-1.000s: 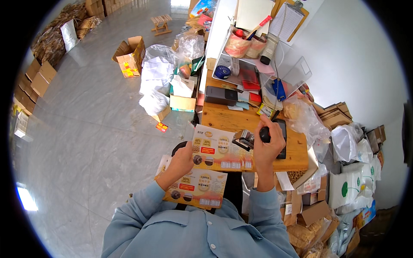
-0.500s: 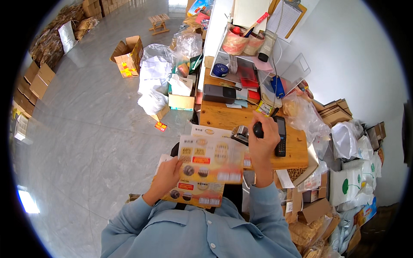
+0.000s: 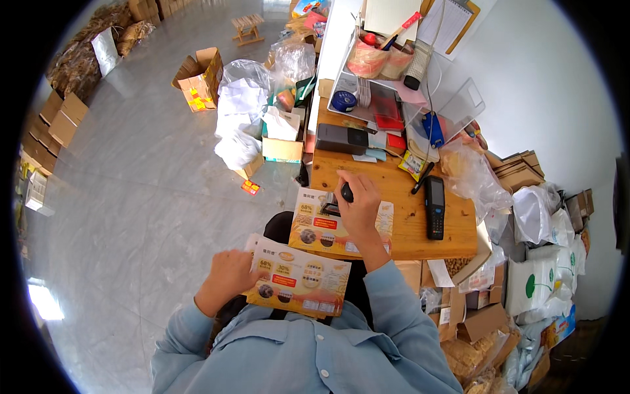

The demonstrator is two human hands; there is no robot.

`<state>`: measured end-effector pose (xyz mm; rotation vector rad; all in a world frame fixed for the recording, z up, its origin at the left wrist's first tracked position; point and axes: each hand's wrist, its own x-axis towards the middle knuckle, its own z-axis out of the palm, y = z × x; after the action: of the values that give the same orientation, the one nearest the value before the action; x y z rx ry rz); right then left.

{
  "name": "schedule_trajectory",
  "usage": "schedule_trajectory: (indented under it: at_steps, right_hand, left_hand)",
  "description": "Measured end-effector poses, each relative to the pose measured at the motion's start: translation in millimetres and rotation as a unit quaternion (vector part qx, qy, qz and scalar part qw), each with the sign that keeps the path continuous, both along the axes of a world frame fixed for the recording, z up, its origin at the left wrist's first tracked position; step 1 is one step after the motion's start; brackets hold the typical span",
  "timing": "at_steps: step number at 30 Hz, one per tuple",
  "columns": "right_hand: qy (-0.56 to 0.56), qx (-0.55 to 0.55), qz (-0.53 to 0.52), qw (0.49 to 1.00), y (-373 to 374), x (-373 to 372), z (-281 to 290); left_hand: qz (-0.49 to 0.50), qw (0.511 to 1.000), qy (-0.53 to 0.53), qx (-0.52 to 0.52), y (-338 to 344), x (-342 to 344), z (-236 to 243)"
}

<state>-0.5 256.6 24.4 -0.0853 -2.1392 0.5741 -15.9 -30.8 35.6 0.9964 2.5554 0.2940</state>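
Observation:
My right hand [image 3: 359, 202] grips a hand stamp [image 3: 346, 192] by its round black knob. The stamp's metal frame rests on a white and yellow printed sheet [image 3: 315, 226], which lies on the near left part of the wooden table. More sheets of the same print form a stack [image 3: 315, 269] on my lap. At the stack's left edge is my left hand [image 3: 226, 276], closed, its thumb over the top sheet's edge; its other fingers are partly hidden.
Right of the sheet lies a black handheld scanner [image 3: 434, 207] on the wooden table [image 3: 400, 177], with a black marker [image 3: 423, 178] beside it. Farther back are a dark grey box [image 3: 341, 139] and a blue round tin [image 3: 343, 101]. Cartons [image 3: 482, 322] and plastic bags crowd the right side.
My right hand has moved left and brought the stamp down onto the table sheet. My left hand has let go of the raised sheet and moved down to the lap stack.

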Motion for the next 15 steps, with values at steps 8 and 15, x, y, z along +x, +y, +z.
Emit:
schedule_trajectory:
  at_steps: [8,15]
  right_hand:
    - [0.029,-0.014,0.007,0.999,-3,-3,-28]
    - [0.073,0.015,-0.034,0.997,7,12,48]
  left_hand:
    - [0.124,0.949,-0.114,0.265,70,-37,-50]
    - [0.152,0.93,-0.165,0.291,90,-46,-82]
